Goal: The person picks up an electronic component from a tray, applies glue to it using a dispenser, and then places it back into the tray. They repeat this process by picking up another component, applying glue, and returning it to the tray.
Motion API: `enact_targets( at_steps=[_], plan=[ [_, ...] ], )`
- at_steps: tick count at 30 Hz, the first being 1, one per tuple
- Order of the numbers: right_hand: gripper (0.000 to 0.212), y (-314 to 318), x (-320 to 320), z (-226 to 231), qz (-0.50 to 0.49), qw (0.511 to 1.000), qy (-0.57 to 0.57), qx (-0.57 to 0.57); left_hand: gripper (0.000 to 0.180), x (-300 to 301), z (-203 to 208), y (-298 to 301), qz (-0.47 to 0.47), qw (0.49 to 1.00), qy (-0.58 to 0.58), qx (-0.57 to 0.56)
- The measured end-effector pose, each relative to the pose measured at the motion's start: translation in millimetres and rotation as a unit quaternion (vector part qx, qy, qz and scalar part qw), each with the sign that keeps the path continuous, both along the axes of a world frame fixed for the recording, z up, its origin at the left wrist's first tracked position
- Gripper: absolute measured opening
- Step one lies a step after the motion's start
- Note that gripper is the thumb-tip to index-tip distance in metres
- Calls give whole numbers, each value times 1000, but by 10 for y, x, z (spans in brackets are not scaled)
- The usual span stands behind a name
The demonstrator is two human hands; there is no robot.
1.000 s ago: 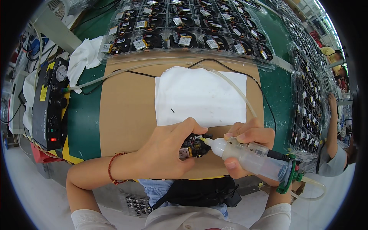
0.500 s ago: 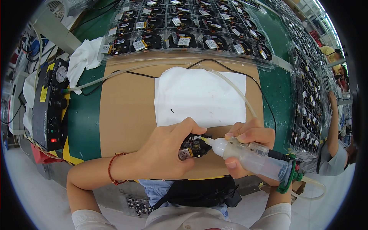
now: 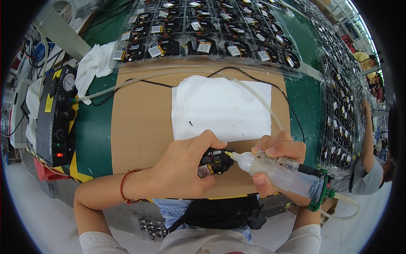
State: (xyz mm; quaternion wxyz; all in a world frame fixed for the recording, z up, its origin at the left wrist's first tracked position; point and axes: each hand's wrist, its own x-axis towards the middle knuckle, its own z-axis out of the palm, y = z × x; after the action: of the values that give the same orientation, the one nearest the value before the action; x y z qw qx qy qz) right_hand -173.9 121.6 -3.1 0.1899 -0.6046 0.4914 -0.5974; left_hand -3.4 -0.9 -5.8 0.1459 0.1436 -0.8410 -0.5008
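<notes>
My left hand (image 3: pixel 179 167) grips a small round black circuit assembly (image 3: pixel 220 161) by its edge, between thumb and fingers. A silvery battery (image 3: pixel 205 170) shows on it beside my thumb. In my right hand (image 3: pixel 281 154) lies a glue-dispensing syringe (image 3: pixel 281 171), a clear barrel with a white front, a yellowish tip and a green rear clamp. Its tip (image 3: pixel 229 154) is at the upper right edge of the assembly; whether they touch I cannot tell. Beyond both hands a white cloth (image 3: pixel 222 108) lies on the brown cardboard (image 3: pixel 141 127).
A clear compartment tray (image 3: pixel 186 57) of similar assemblies spans the back, with more trays (image 3: pixel 338 106) at the right. At the left stands a black dispenser controller (image 3: pixel 55 122) with a gauge. Its hose (image 3: pixel 144 77) crosses the cardboard. Another person's arm (image 3: pixel 368 135) shows far right.
The syringe has shifted slightly to the right, drawing its tip back a little toward the assembly's edge. My left hand holds the assembly in nearly the same place.
</notes>
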Motion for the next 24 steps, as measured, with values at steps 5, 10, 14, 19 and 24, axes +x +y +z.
enact_targets(
  at_steps=[5,10,14,19,24],
  plan=[
    [49,14,-15,19,-6,1000,14,4,44,1,2,3,4,1000,7,2],
    [51,18,-57,35,29,999,22,-11,44,10,96,-18,-17,998,-53,42],
    [50,20,-63,44,39,999,-5,-30,45,-13,110,-25,0,996,-58,69],
    [52,20,-92,17,25,998,4,-61,40,-1,10,-10,49,995,-10,85],
    [50,84,-97,69,6,998,25,-55,30,-18,-70,-24,79,989,9,121]
  ],
)
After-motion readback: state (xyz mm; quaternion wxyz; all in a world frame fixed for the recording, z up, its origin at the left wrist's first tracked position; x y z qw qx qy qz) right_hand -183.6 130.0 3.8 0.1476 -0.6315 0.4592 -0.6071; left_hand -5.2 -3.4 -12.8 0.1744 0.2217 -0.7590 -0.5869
